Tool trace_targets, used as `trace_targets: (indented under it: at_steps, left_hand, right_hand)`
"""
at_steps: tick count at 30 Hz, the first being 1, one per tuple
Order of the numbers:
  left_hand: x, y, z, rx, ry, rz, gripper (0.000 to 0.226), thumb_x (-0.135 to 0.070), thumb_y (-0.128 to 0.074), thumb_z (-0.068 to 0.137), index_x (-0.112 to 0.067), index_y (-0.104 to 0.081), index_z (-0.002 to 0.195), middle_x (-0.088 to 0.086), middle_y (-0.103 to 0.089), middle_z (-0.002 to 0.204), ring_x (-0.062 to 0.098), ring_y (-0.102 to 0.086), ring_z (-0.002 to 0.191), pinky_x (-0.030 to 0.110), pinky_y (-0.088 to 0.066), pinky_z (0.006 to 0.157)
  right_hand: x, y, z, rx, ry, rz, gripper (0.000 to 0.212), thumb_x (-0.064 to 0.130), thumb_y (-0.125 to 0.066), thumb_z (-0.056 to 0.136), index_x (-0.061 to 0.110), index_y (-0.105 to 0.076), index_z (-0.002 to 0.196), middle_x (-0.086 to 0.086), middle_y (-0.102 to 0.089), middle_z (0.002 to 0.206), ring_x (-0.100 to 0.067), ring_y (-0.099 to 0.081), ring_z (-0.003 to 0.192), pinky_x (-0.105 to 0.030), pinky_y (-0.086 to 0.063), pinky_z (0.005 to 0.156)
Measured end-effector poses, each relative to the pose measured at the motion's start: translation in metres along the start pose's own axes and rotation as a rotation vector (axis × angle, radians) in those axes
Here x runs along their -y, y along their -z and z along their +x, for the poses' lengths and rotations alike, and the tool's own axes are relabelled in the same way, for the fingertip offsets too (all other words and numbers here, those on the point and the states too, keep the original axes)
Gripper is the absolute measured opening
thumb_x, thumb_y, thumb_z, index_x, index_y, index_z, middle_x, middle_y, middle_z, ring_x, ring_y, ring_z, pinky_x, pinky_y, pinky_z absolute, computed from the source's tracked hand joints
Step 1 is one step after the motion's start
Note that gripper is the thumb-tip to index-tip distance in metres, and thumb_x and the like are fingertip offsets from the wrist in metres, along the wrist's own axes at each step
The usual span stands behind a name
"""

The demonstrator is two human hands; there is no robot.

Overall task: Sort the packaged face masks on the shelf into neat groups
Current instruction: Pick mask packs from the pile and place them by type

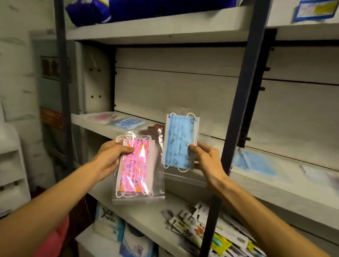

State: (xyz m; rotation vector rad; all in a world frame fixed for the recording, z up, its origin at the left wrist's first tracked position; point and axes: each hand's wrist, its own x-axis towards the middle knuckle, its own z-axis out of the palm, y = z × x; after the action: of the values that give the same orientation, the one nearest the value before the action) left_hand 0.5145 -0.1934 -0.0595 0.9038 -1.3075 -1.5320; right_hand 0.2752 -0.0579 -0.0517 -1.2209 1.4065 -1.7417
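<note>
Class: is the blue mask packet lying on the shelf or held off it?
Held off it: the right hand pinches the blue mask packet upright.

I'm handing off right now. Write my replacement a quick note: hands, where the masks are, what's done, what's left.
Left hand: holds a pink mask pack, with at least one more pack behind it.
Right hand: pinches a blue mask pack by its edge, upright.
Both packs are in the air in front of the middle shelf.
Done: a pink pack and a blue pack lie side by side at the shelf's back left.
Left: place the held packs by colour; more packs, blurred, lie on the right section.
</note>
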Motion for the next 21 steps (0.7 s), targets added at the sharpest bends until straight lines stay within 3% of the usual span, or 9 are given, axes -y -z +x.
trace_targets:
  at_steps: [4, 7, 10, 14, 17, 19, 21]
  left_hand:
    - [-0.007, 0.025, 0.035, -0.046, 0.005, 0.015, 0.024, 0.006, -0.064, 0.092, -0.003, -0.066, 0.114, 0.020, -0.076, 0.107, 0.033, -0.074, 0.100, 0.049, -0.058, 0.092]
    - [-0.018, 0.038, 0.068, -0.090, -0.011, 0.045, 0.022, 0.005, -0.065, 0.091, -0.007, -0.066, 0.110, 0.018, -0.077, 0.103, 0.032, -0.075, 0.097, 0.049, -0.059, 0.090]
    - [-0.036, 0.049, 0.109, -0.130, -0.030, 0.089, 0.022, 0.004, -0.065, 0.090, -0.006, -0.066, 0.110, 0.017, -0.078, 0.099, 0.030, -0.077, 0.089, 0.044, -0.061, 0.080]
    - [-0.050, 0.066, 0.159, -0.184, -0.029, 0.062, 0.027, 0.004, -0.062, 0.088, -0.001, -0.063, 0.114, 0.022, -0.075, 0.105, 0.035, -0.074, 0.096, 0.055, -0.056, 0.095]
    - [-0.055, 0.079, 0.190, -0.196, -0.002, 0.010, 0.037, 0.003, -0.058, 0.085, 0.000, -0.060, 0.122, 0.022, -0.071, 0.116, 0.037, -0.070, 0.106, 0.055, -0.053, 0.099]
    - [-0.057, 0.083, 0.210, -0.187, 0.034, -0.073, 0.031, 0.004, -0.054, 0.081, -0.004, -0.060, 0.111, 0.020, -0.069, 0.114, 0.035, -0.068, 0.105, 0.049, -0.055, 0.096]
    - [-0.059, 0.079, 0.230, -0.132, 0.084, -0.137, 0.017, 0.004, -0.049, 0.083, -0.006, -0.058, 0.093, 0.015, -0.068, 0.096, 0.031, -0.068, 0.089, 0.041, -0.056, 0.079]
  right_hand:
    - [-0.012, -0.030, 0.046, -0.019, 0.007, -0.015, 0.024, 0.008, -0.055, 0.101, 0.005, -0.058, 0.124, -0.009, -0.073, 0.110, -0.021, -0.075, 0.091, -0.033, -0.063, 0.067]
    - [-0.020, -0.050, 0.084, -0.083, -0.001, -0.005, 0.017, 0.004, -0.057, 0.097, 0.012, -0.058, 0.111, -0.010, -0.073, 0.103, -0.020, -0.076, 0.084, -0.034, -0.063, 0.064]
    - [-0.024, -0.064, 0.126, -0.140, -0.028, 0.005, 0.019, 0.005, -0.058, 0.095, 0.010, -0.057, 0.113, -0.010, -0.073, 0.104, -0.021, -0.076, 0.083, -0.034, -0.062, 0.063]
    - [-0.026, -0.076, 0.184, -0.204, -0.059, -0.008, 0.010, 0.006, -0.055, 0.094, 0.012, -0.060, 0.099, -0.014, -0.074, 0.100, -0.026, -0.075, 0.083, -0.043, -0.064, 0.069]
    - [-0.031, -0.084, 0.217, -0.270, -0.088, 0.001, 0.019, 0.007, -0.055, 0.094, 0.003, -0.061, 0.112, -0.017, -0.073, 0.102, -0.030, -0.074, 0.084, -0.038, -0.061, 0.062]
    - [-0.037, -0.084, 0.231, -0.305, -0.102, -0.012, 0.019, 0.008, -0.055, 0.093, 0.002, -0.061, 0.111, -0.018, -0.073, 0.099, -0.029, -0.073, 0.080, -0.035, -0.058, 0.056]
    - [-0.041, -0.078, 0.242, -0.348, -0.106, -0.042, 0.021, 0.006, -0.056, 0.090, 0.002, -0.063, 0.110, -0.018, -0.073, 0.098, -0.029, -0.072, 0.078, -0.038, -0.060, 0.059]
